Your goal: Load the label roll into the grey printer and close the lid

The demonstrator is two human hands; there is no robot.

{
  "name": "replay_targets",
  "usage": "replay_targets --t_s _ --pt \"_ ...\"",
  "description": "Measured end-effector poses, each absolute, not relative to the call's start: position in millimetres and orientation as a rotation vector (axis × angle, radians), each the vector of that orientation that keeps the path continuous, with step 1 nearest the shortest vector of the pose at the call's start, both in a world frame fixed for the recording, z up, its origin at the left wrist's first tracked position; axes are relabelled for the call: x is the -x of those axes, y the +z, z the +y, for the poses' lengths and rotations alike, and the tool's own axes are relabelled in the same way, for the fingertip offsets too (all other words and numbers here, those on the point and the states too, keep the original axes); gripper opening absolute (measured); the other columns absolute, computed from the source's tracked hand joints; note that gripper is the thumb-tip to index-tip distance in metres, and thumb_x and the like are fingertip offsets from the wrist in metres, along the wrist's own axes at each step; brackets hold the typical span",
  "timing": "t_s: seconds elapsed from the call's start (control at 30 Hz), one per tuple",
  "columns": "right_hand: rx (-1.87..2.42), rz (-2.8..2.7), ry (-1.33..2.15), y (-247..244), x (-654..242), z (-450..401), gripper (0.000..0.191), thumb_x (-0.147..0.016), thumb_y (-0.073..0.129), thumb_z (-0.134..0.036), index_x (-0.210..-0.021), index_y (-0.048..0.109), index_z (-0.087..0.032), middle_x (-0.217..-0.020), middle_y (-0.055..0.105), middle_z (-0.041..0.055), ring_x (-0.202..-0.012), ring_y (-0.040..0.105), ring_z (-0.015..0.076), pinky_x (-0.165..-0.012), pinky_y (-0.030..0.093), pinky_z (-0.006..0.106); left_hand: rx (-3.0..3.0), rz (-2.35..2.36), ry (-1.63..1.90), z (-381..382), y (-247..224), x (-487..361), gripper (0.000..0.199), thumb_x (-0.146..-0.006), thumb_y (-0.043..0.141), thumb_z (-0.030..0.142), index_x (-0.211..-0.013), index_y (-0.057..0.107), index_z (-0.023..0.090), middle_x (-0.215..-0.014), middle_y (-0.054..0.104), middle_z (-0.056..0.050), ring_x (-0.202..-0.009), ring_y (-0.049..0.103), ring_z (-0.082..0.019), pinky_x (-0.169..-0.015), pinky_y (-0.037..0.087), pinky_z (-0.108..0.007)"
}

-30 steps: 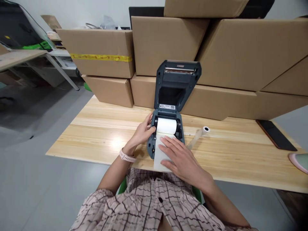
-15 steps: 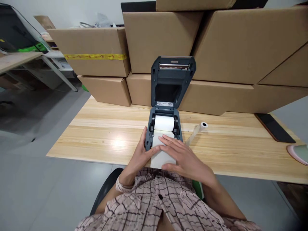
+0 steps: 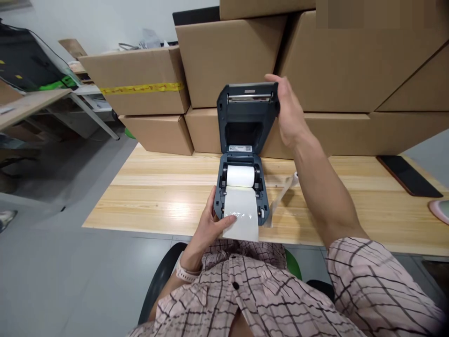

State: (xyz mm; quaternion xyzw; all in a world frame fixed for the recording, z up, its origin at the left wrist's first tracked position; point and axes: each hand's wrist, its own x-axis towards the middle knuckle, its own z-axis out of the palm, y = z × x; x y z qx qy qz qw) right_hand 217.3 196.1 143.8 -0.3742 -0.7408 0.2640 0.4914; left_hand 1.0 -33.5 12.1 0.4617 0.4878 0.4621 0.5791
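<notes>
A dark grey label printer [image 3: 264, 206] stands on the wooden table with its lid [image 3: 242, 117] raised. Inside sits a white label roll [image 3: 240, 176], and its label strip [image 3: 242, 206] runs out over the printer's front edge. My left hand [image 3: 210, 222] grips the printer's front left side, its thumb pressing the strip down. My right hand [image 3: 289, 110] holds the upper right edge of the lid, its fingers partly hidden behind it. To the right of the printer lies a small roll of clear tape [image 3: 295, 177], partly covered by my right forearm, with a length pulled out.
Cardboard boxes [image 3: 231, 61] are stacked along the back of the wooden table [image 3: 140, 196], close behind the lid. A black phone [image 3: 409, 175] lies at the right, near a pink-rimmed object [image 3: 438, 210]. Another desk [image 3: 35, 105] stands at the far left.
My right hand has left the label strip and moved up to the lid's right edge. The lid is tilted slightly differently. My left hand still holds the printer and strip.
</notes>
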Motion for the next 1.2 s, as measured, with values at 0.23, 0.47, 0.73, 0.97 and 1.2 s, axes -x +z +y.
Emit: replay_targets --t_s 0.23,0.47,0.73,0.97,1.2 --pt "0.786 -1.85 0.411 76.8 -220.9 38.9 0.049 -0.108 0.024 -0.057 -0.145 0.052 -0.042 -0.15 0.059 0.0012 -0.148 0.047 0.0283 -0.126 0.035 0.057 -1.2 1.115 1.108 -32.5 1.1 23.6 0.103 -0.09 0.065 0.066 -0.169 0.006 0.035 -0.178 0.011 -0.007 -0.163 0.017 -0.033 -0.131 0.029 -0.049" --pt "0.818 -1.922 0.139 5.2 -215.9 -2.6 0.048 -0.109 0.031 -0.037 -0.153 0.05 -0.036 -0.145 0.064 0.0049 -0.145 0.052 0.0312 -0.118 0.043 0.06 -1.208 1.106 1.219 -1.2 25.7 18.5 0.099 -0.091 0.062 0.068 -0.169 0.013 0.032 -0.177 0.018 -0.009 -0.164 0.014 -0.034 -0.133 0.02 -0.051" --pt "0.775 -1.879 0.114 -6.7 -213.3 -0.9 0.047 -0.109 0.034 -0.037 -0.151 0.054 -0.031 -0.142 0.066 0.0059 -0.143 0.053 0.0307 -0.116 0.046 0.056 -1.16 1.169 1.207 -9.2 24.5 -4.9 0.11 -0.085 0.077 0.054 -0.169 0.01 0.032 -0.177 0.016 -0.01 -0.163 0.018 -0.035 -0.131 0.028 -0.048" --pt "0.792 -1.798 0.125 -11.5 -205.8 -1.5 0.045 -0.109 0.033 -0.035 -0.145 0.059 -0.031 -0.136 0.067 0.0054 -0.139 0.054 0.0289 -0.117 0.043 0.055 -1.165 1.215 1.312 -10.1 12.9 -9.2 0.111 -0.085 0.076 0.057 -0.168 0.006 0.037 -0.178 0.008 -0.009 -0.164 0.014 -0.035 -0.13 0.027 -0.048" --pt "0.808 -1.776 0.109 -10.9 -202.2 -0.5 0.042 -0.108 0.034 -0.04 -0.14 0.06 -0.033 -0.133 0.068 0.0055 -0.136 0.056 0.0298 -0.115 0.044 0.056 -1.286 1.472 1.517 -42.3 3.9 -4.3 0.063 -0.088 0.073 0.054 -0.143 0.054 0.029 -0.15 0.055 -0.012 -0.132 0.058 -0.025 -0.106 0.051 -0.036"
